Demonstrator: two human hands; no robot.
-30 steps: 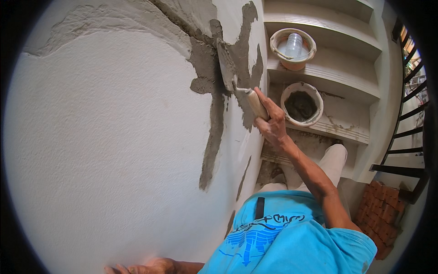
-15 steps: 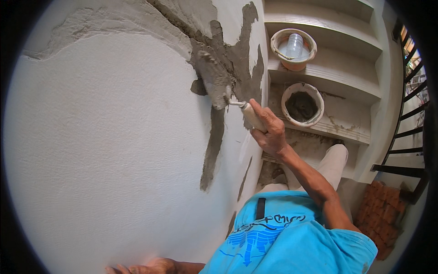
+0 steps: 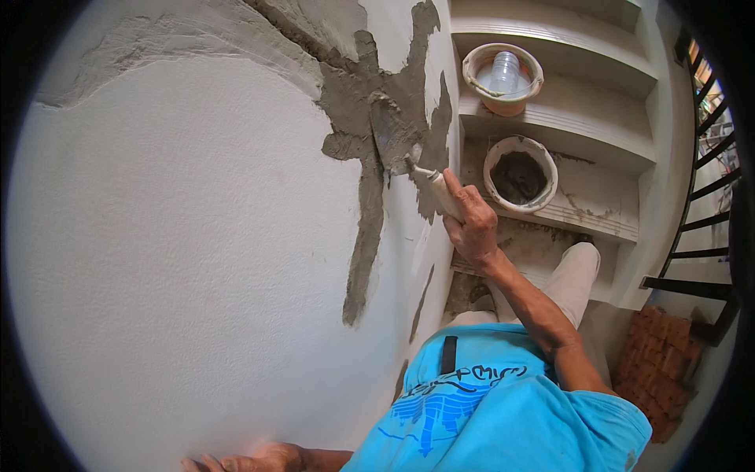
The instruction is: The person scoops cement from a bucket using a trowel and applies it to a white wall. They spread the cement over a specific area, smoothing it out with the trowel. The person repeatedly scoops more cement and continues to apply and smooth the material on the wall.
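Observation:
My right hand (image 3: pixel 472 224) grips the pale handle of a steel trowel (image 3: pixel 393 135), whose mortar-smeared blade lies against a rough patch of wet grey mortar (image 3: pixel 342 110) on the white wall (image 3: pixel 181 259). A narrow streak of the same mortar runs down below the blade. At the bottom edge, my left hand (image 3: pixel 244 460) rests against the wall with its fingers stretched out and holding nothing. Just right of the trowel, a white bucket (image 3: pixel 539 200) with dark grey mortar in it stands on a stair step.
Concrete stairs (image 3: pixel 574 126) climb along the wall, carrying another bucket (image 3: pixel 511 106) with a clear plastic container (image 3: pixel 503 75) inside. My legs (image 3: pixel 574 275) are on the lower steps. A black railing (image 3: pixel 700 252) runs at the right, with stacked reddish bricks or tiles (image 3: pixel 653 370) below it.
The trowel blade swung leftward and down over the mortar, then moved back right and slightly up. My right hand moved with it; my left hand stayed in place.

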